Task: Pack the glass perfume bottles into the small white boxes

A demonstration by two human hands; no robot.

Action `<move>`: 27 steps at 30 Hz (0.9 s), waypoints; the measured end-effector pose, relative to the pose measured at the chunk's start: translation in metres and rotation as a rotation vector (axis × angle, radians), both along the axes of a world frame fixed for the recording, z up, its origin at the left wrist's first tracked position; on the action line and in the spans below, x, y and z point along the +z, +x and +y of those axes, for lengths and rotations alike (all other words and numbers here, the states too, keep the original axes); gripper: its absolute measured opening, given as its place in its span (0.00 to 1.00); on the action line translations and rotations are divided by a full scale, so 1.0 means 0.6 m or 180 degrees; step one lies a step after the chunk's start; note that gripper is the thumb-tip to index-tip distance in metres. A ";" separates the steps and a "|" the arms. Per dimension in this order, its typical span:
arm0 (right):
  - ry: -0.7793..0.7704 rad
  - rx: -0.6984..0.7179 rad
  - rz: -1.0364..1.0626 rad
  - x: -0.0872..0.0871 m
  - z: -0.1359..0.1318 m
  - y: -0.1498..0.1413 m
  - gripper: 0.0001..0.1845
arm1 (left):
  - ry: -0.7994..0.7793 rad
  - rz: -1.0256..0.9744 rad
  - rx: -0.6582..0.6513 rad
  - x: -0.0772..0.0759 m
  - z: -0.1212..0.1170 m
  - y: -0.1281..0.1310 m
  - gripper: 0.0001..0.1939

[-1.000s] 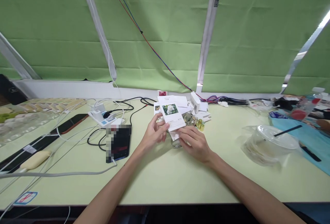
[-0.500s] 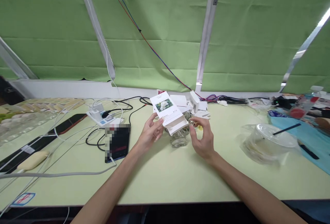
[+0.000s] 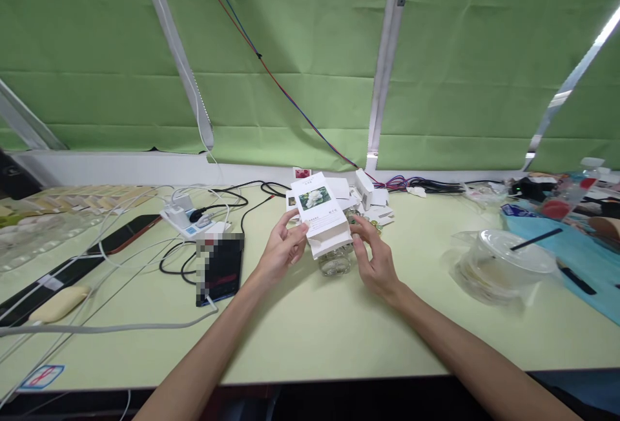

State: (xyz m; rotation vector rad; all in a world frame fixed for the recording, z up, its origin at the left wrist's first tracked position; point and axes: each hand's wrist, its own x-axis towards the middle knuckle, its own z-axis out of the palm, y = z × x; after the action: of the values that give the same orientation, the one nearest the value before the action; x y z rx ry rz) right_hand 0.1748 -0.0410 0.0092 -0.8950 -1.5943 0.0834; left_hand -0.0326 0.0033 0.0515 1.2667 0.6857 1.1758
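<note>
A white paper box (image 3: 329, 221) with a white-flower picture is held up in front of me, its near end flap open. My left hand (image 3: 284, 245) pinches the box's left side between thumb and fingers. At the lower right edge, my right hand (image 3: 375, 256) has its thumb and fingertips closed on the cardboard. Beneath the box a clear glass jar or bottle (image 3: 335, 266) lies on the table, partly hidden. Behind the box are several white paper boxes and cartons (image 3: 364, 190), largely covered by it.
On the left lie a dark phone (image 3: 227, 266), a white power strip (image 3: 188, 224) and tangled cables. To the right are a lidded plastic bowl (image 3: 508, 263) in a bag, a blue cloth or bag (image 3: 537, 234) and a plastic bottle (image 3: 574, 188). Cables run along the back.
My right hand has moved left and closed on the box's right edge; before, it was apart from it. The box has turned a little more upright and shifted slightly right.
</note>
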 end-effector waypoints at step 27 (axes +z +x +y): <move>0.0359 0.0220 0.0064 0.000 -0.001 0.002 0.09 | 0.0253 0.0263 0.0011 -0.003 -0.002 -0.001 0.37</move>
State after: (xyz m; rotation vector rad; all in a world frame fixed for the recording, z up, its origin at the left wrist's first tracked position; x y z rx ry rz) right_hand 0.1762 -0.0418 0.0090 -0.7498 -1.5952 0.0506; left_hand -0.0333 0.0020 0.0494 1.3875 0.7079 1.1684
